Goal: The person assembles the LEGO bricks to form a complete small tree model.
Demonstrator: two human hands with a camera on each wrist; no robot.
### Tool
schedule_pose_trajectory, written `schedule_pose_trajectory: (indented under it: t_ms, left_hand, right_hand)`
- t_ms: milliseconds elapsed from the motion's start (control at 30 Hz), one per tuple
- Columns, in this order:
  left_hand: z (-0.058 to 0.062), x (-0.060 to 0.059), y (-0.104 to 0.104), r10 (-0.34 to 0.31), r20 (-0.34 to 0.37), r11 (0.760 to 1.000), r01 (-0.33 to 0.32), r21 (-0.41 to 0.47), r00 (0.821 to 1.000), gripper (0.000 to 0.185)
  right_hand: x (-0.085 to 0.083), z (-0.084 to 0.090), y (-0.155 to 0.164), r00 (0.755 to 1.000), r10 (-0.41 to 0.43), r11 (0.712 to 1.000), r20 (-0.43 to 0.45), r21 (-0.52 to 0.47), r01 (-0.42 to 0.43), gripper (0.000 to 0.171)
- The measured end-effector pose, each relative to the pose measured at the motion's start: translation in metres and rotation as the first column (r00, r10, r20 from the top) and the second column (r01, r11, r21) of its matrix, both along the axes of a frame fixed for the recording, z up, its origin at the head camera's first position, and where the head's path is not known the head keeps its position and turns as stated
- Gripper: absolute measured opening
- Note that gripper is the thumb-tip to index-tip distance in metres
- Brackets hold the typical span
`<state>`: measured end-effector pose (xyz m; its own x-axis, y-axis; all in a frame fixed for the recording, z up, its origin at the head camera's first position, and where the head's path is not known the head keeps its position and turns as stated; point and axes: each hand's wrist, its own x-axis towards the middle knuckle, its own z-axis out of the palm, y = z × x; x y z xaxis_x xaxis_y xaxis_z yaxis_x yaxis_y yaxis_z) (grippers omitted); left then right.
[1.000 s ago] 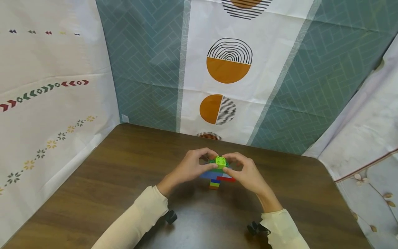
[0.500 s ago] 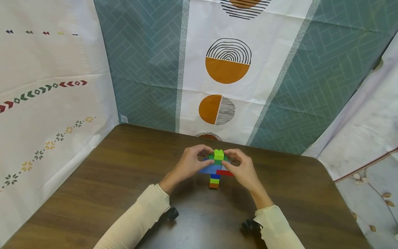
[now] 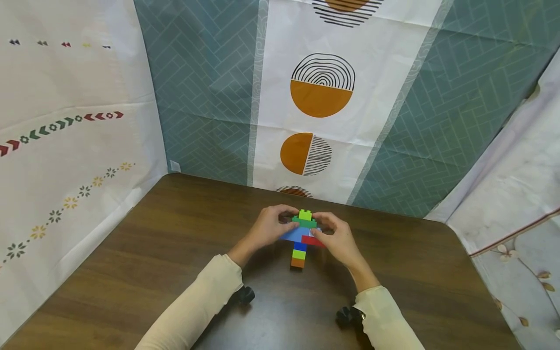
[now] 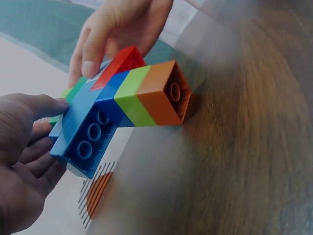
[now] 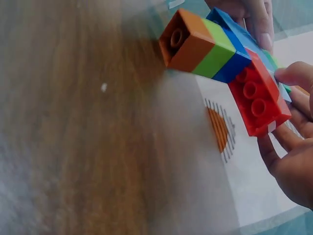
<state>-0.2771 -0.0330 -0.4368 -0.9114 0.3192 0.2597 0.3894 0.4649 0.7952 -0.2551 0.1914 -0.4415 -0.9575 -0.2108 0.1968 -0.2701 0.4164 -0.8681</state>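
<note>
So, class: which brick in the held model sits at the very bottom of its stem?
The orange brick: it ends the stem, just below the lime-green brick, farthest from both hands.

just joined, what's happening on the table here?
A person is holding a small build of toy bricks with both hands over a dark wooden table. The left hand grips the wide blue piece on its side, and the right hand grips the side with the red brick. A stem of blue, lime and orange bricks points toward the person, with the orange brick at its end. Whether the stem's end touches the table is unclear. Patterned cloth hangs behind.
</note>
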Motion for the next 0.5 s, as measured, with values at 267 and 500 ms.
schedule_pose_trajectory:
  t_ms: [267, 500]
  left_hand:
    - [-0.013, -0.012, -0.001, -0.006, 0.092, 0.999, 0.01, -0.043, 0.996, 0.036]
    - [-0.027, -0.019, 0.001, 0.01, 0.137, 0.998, -0.001, -0.066, 0.991, 0.036]
  right_hand:
    - [-0.013, -0.014, 0.0, 0.994, -0.017, 1.0, 0.11, 0.013, 0.016, 0.039]
    - [-0.024, -0.019, 0.002, 0.969, 0.017, 1.0, 0.245, 0.017, -0.022, 0.039]
